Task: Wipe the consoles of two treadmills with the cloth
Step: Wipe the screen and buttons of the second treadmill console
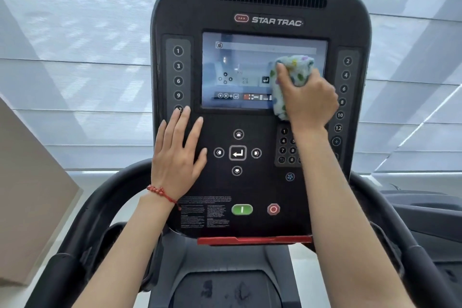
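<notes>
Console of the treadmill stands upright in the middle of the view, black, with a lit screen in its upper half. At nine o'clock of the screen runs a column of number buttons. The left hand lies flat on the console at seven o'clock of the screen, fingers straight and spread, holding nothing; a red bead bracelet circles its wrist. At centre sit the arrow keys, and at six o'clock a green start button and a red stop button. The right hand grips a bunched white cloth with coloured spots, fingers curled round it, pressing it against the screen's lower right corner at four o'clock. A keypad shows just below that wrist. Black handrails curve round the console's base.
</notes>
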Motion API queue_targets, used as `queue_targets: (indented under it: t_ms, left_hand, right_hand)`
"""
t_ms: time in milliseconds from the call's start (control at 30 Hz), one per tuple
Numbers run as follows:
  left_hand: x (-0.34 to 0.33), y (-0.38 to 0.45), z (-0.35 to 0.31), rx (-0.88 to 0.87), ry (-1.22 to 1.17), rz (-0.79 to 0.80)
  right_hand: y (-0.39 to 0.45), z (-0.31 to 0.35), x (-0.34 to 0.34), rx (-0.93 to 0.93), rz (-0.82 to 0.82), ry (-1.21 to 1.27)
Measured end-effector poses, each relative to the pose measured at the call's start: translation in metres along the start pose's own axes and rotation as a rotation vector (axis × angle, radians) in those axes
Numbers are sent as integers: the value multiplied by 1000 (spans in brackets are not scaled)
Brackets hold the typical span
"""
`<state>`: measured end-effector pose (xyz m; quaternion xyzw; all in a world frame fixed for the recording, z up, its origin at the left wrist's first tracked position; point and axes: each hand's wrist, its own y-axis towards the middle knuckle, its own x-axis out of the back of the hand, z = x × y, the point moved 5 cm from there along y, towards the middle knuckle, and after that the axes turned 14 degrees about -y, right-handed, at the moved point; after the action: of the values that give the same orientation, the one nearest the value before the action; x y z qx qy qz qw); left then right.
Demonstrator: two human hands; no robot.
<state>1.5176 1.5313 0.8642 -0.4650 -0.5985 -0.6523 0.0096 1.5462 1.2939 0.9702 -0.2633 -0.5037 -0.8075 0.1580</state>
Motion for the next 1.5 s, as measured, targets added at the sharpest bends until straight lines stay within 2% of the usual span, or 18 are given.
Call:
queue_targets:
  t_ms: [167,400,533,700,867,1033,1233,1367,1500]
  left_hand:
    - [1,0,0,-5,11,12]
    - [3,-1,0,4,4,21]
    - [11,-13,4,44,-25,-35]
    - [13,-38,11,35,-20,-30]
    - [10,-53,21,22,-10,1]
    - [9,-55,24,16,-33,23]
    - [11,-56,26,5,-46,39]
    - [13,-64,26,8,-72,36]
    - [14,-77,25,15,-83,53]
  right_hand:
    - [12,-39,3,-170,-3,2]
    - [0,-21,11,-238,14,108]
    - [-37,52,7,-56,48,283]
    - [-65,128,-7,168,36,261]
    - [-52,154,-10,201,-79,214]
    - [-3,188,-8,213,75,125]
    - [-11,197,-10,225,32,47]
    - [-51,184,-10,250,-119,64]
    - [-107,159,-14,280,-146,50]
